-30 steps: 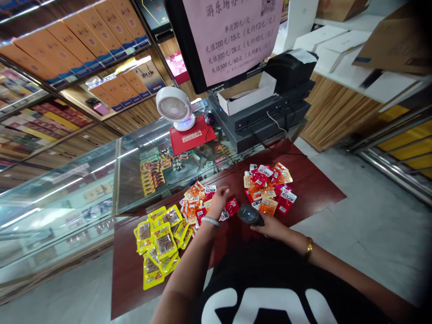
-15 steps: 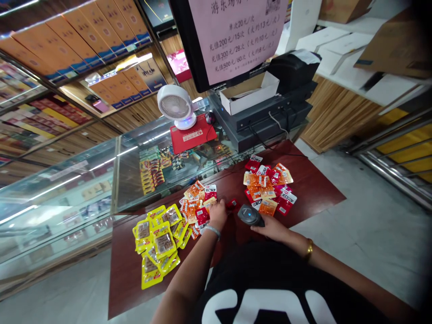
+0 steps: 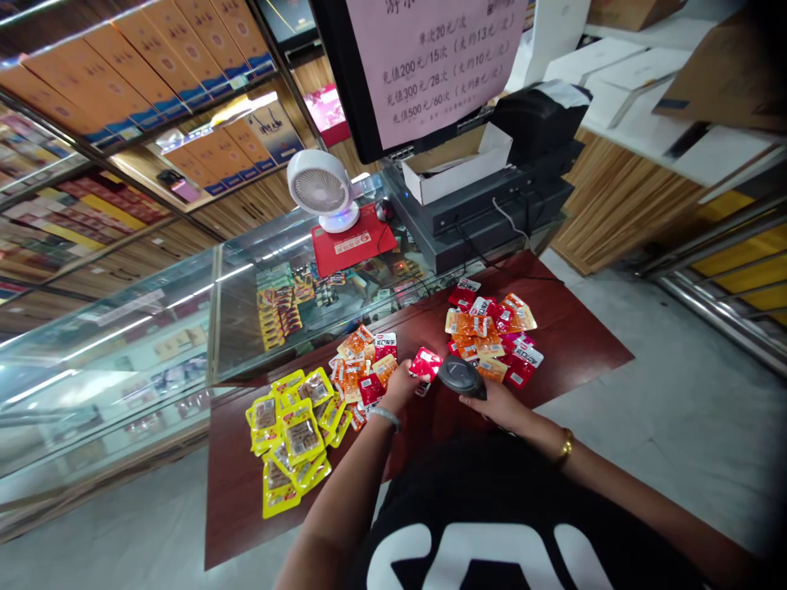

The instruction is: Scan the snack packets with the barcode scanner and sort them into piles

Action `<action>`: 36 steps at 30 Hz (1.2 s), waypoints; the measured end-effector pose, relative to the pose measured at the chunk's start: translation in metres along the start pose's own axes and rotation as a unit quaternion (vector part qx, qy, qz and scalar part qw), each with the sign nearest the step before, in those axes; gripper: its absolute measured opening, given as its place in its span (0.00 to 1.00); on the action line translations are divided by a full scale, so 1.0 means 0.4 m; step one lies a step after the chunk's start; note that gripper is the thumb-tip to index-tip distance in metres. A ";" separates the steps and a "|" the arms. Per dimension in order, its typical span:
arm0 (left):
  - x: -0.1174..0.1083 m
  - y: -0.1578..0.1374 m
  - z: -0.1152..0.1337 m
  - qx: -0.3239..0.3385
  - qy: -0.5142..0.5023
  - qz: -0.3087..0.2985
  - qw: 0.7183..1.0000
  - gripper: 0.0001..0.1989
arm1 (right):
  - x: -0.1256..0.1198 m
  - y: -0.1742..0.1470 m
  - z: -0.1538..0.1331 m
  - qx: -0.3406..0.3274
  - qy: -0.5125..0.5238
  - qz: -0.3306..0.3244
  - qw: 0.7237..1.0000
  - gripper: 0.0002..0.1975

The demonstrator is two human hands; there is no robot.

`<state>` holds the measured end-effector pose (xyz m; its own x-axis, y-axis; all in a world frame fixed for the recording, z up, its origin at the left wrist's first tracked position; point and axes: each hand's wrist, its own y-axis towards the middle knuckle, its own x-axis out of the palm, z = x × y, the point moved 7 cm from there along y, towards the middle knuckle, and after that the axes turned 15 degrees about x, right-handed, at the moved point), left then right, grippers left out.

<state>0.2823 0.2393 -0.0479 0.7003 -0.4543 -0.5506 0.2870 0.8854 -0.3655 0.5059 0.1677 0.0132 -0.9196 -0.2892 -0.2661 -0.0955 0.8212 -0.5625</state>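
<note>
Between thumb and fingers, my left hand (image 3: 401, 388) grips a small red snack packet (image 3: 425, 364), raised over the brown table. My right hand (image 3: 493, 401) is wrapped round a dark barcode scanner (image 3: 461, 377), whose head points left at the packet, close beside it. Orange and red packets (image 3: 353, 369) lie in a loose heap left of my left hand. Another heap of orange and red packets (image 3: 485, 328) spreads just beyond the scanner. Yellow snack packets (image 3: 301, 434) with brown contents are piled at the table's left.
The brown table (image 3: 246, 533) adjoins a glass display counter (image 3: 246, 295). On the counter stand a white fan (image 3: 320, 184), a red mat (image 3: 362, 250), and a dark cash register base (image 3: 455, 233) bearing an open white box (image 3: 458, 168). A monitor (image 3: 362, 82) carries a pink price sheet.
My left hand has lifted and turned the red packet, bringing its printed face into view near the scanner. The scanner's light spot no longer shows. The view has shifted slightly.
</note>
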 end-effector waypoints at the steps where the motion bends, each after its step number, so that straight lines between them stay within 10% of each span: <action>1: 0.007 -0.002 -0.005 -0.008 -0.033 0.006 0.999 0.17 | 0.000 -0.002 -0.002 -0.001 0.002 -0.002 1.000 0.24; 9: 0.053 0.060 0.131 0.133 -0.298 0.003 0.945 0.24 | 0.020 0.003 0.012 0.013 -0.011 -0.032 0.999 0.26; 14: -0.114 0.031 0.045 0.002 0.003 0.098 0.995 0.21 | 0.031 0.003 0.013 0.018 -0.012 -0.046 0.999 0.26; 19: -0.205 -0.045 -0.054 -0.109 0.333 0.064 0.934 0.32 | 0.035 0.001 0.022 -0.001 -0.004 -0.051 0.999 0.25; 30: -0.166 -0.021 -0.084 -0.066 0.190 0.047 0.978 0.16 | 0.043 0.001 0.030 0.007 -0.004 -0.060 0.998 0.26; 36: -0.047 -0.047 0.040 0.167 0.281 -0.082 0.941 0.21 | 0.041 0.000 0.027 0.017 -0.012 -0.047 0.999 0.26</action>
<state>0.2742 0.2326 -0.0187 0.1992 -0.4847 -0.8517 0.6168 0.7374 -0.2753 0.4951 0.1578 0.0002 -0.8981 -0.3759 -0.2284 -0.1676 0.7725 -0.6125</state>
